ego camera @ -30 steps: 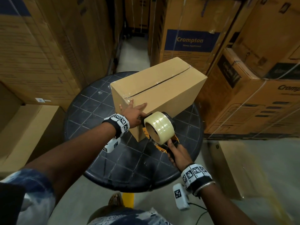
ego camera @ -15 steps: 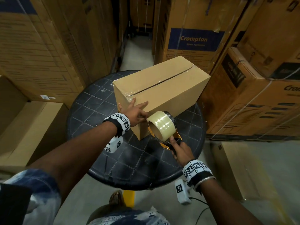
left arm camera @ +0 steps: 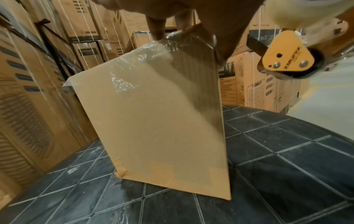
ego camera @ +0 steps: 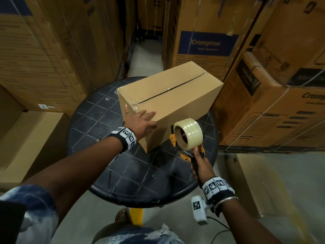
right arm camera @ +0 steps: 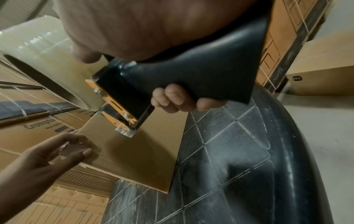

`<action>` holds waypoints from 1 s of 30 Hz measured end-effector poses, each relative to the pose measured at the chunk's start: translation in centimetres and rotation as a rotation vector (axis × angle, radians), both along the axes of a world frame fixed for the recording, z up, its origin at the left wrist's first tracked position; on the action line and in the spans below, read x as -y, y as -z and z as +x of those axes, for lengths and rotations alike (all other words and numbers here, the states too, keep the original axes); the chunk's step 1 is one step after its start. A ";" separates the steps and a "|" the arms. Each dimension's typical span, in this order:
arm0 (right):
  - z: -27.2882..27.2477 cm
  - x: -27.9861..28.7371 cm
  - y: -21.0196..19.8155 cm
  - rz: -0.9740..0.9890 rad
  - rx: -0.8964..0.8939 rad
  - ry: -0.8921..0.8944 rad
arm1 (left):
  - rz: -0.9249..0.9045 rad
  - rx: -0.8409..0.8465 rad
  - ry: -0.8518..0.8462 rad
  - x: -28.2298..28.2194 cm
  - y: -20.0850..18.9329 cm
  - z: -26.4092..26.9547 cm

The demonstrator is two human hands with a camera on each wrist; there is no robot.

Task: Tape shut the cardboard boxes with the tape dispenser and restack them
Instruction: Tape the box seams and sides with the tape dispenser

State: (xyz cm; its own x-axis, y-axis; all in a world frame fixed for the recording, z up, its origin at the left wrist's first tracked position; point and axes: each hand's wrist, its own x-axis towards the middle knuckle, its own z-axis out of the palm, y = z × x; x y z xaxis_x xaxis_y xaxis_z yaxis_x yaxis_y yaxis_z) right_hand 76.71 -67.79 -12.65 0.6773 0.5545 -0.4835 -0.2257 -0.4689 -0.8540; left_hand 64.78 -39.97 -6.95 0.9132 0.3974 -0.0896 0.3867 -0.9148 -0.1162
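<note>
Plain brown rectangular cardboard box (ego camera: 168,106) sits on the round black tile-patterned surface (ego camera: 98,124), set diagonally, top flaps closed, 1 strip of clear tape along the top seam and folded down over the near end face. Left hand (ego camera: 140,123) lies on that near end face with fingers straight and spread, flat against the taped spot; in the left wrist view the fingertips (left arm camera: 157,30) touch the shiny tape end at the box's top edge. In the right wrist view something clear and shiny shows under the left hand's fingers, cannot tell whether it is stuck tape or a loose piece. Right hand (ego camera: 200,164) is wrapped round the black handle of the yellow and black handheld tape dispenser (ego camera: 189,138), fingers (right arm camera: 172,100) curled tight under the grip. Dispenser carries 1 fat roll of clear tape (ego camera: 188,133), held just beside the box's long near side, above the surface; whether its front end touches the cardboard cannot be told. Tall brown cartons with blue Crompton labels (ego camera: 205,44) stand stacked all round the surface, 1 plain brown carton (ego camera: 26,138) low at the left, grey concrete floor (ego camera: 281,199) at the right.
</note>
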 end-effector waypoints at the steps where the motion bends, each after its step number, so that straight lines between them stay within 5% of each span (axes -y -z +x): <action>1: 0.0 0.0 -0.1 0.003 -0.001 -0.004 | 0.005 -0.001 -0.002 0.0 0.1 0.0; 19: 0.4 -1.4 -0.9 0.029 -0.009 -0.033 | -0.160 0.049 -0.129 -0.7 1.0 0.9; 30: 0.5 -1.8 -1.6 0.042 0.003 -0.049 | -0.230 0.011 -0.066 -2.8 0.8 -0.1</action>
